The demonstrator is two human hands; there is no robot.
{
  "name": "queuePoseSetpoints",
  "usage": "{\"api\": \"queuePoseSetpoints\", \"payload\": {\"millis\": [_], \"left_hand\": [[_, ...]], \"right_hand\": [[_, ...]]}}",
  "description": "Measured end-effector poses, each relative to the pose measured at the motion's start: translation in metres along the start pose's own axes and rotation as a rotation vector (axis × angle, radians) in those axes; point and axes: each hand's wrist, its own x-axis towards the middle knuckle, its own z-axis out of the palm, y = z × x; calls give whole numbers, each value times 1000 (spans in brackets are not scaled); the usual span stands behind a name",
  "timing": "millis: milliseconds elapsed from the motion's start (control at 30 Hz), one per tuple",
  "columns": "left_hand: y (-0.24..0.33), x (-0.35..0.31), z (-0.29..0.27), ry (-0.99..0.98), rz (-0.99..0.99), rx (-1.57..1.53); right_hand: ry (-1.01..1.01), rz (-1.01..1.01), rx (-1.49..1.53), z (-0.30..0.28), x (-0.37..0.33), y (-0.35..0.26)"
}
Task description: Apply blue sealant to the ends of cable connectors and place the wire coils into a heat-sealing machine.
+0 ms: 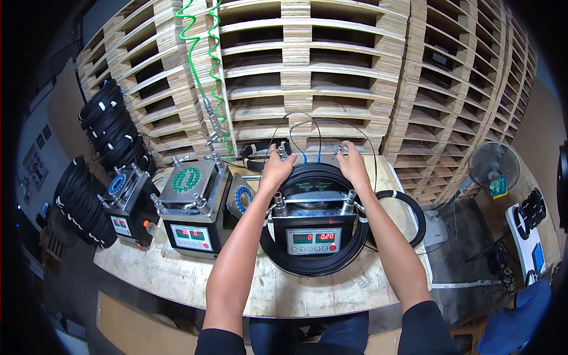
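Both my arms reach over a dark benchtop machine (283, 228) with red digits on its front panel. My left hand (277, 168) has its fingers around a metal clamp knob (281, 151) at the machine's back left corner. At the back right corner, my right hand (351, 165) grips a matching clamp knob (341, 149). A thick coil of black cable (313, 266) rings the machine, passing under its front panel and over its top. Two thin cables with blue connectors (319, 158) rise between my hands. The coil partly covers the machine's top plate.
Two similar machines stand to the left, one with a plate of green pieces (186, 180), one with a blue ring (117, 184). Black cable coils (86, 201) are stacked far left. Wooden pallets (296, 59) rise behind. A fan (494, 165) and a person's blue sleeve (515, 325) are at right.
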Motion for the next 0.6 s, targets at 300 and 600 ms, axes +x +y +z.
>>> {"api": "queuePoseSetpoints", "payload": {"millis": [300,600], "left_hand": [[2,3,3,-13,58,-47],[1,-2,3,35,64,-127]], "right_hand": [[52,-4,8,-3,3,-1],[40,18,-26,-8,-6,-13]]}}
